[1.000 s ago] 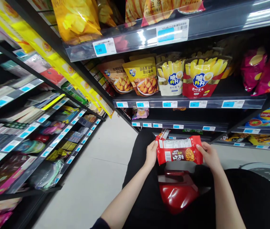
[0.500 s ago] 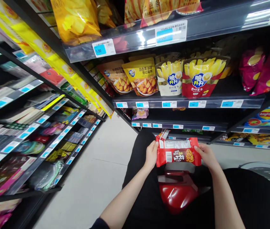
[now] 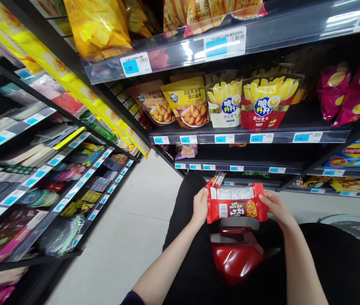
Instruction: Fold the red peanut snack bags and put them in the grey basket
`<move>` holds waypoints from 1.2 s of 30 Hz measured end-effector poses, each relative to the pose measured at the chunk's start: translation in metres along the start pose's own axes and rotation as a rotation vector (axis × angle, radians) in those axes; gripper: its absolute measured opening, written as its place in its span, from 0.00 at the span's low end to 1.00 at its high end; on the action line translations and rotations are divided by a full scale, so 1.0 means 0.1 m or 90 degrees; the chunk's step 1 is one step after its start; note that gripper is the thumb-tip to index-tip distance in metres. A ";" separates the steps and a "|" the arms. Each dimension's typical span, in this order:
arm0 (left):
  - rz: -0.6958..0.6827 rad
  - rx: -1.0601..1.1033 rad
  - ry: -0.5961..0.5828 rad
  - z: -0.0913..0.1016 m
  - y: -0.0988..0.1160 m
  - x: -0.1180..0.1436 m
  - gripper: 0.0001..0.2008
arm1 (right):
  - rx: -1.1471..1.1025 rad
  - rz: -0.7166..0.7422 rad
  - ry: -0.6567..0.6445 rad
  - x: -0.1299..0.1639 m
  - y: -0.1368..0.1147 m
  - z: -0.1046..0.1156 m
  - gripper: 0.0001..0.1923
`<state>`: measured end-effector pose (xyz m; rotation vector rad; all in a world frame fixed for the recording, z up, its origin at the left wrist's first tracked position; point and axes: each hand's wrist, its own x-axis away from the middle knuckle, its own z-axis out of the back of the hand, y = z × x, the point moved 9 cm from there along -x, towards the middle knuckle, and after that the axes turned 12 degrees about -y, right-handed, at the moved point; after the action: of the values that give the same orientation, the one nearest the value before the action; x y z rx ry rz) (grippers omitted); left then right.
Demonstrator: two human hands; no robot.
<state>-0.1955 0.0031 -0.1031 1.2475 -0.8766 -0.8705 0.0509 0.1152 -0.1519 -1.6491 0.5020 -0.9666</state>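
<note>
A red snack packet (image 3: 235, 204) with a white printed panel, a barcode and a picture of nuts is stretched between both hands, above my lap. My left hand (image 3: 200, 206) pinches its left end, thumb on top. At the right end, my right hand (image 3: 277, 206) grips the crimped edge. Just behind the packet's upper left corner lies another small red-and-white packet (image 3: 218, 179) at the lowest shelf. Below the held packet, a shiny red object (image 3: 237, 256) shows between my legs; I cannot make out what it is.
Snack shelves (image 3: 249, 136) stand ahead, with potato snack pouches (image 3: 264, 103), yellow bags (image 3: 99, 29) above and pink bags (image 3: 335, 91) to the right. Another stocked shelf unit (image 3: 36, 178) runs along the left, beside pale floor (image 3: 129, 220). A grey basket (image 3: 351, 228) sits at my right.
The packet tilts slightly in my hands and shifts a little to the left. My grip on both ends stays the same, and the view moves slightly.
</note>
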 end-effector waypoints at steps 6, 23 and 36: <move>-0.016 -0.085 -0.008 0.00 0.06 -0.03 0.21 | -0.001 0.076 0.031 0.03 -0.18 0.06 0.21; 0.084 0.204 -0.145 -0.15 -0.12 -0.08 0.25 | -0.148 0.230 0.163 0.29 -0.40 0.32 0.19; 0.203 0.350 -0.269 -0.26 -0.18 -0.06 0.16 | -0.044 0.145 0.043 0.32 -0.63 -0.03 0.16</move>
<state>-0.1755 0.0172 -0.1241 1.3497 -1.6889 -0.6610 0.0578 0.1087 -0.0822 -1.5836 0.7594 -0.8454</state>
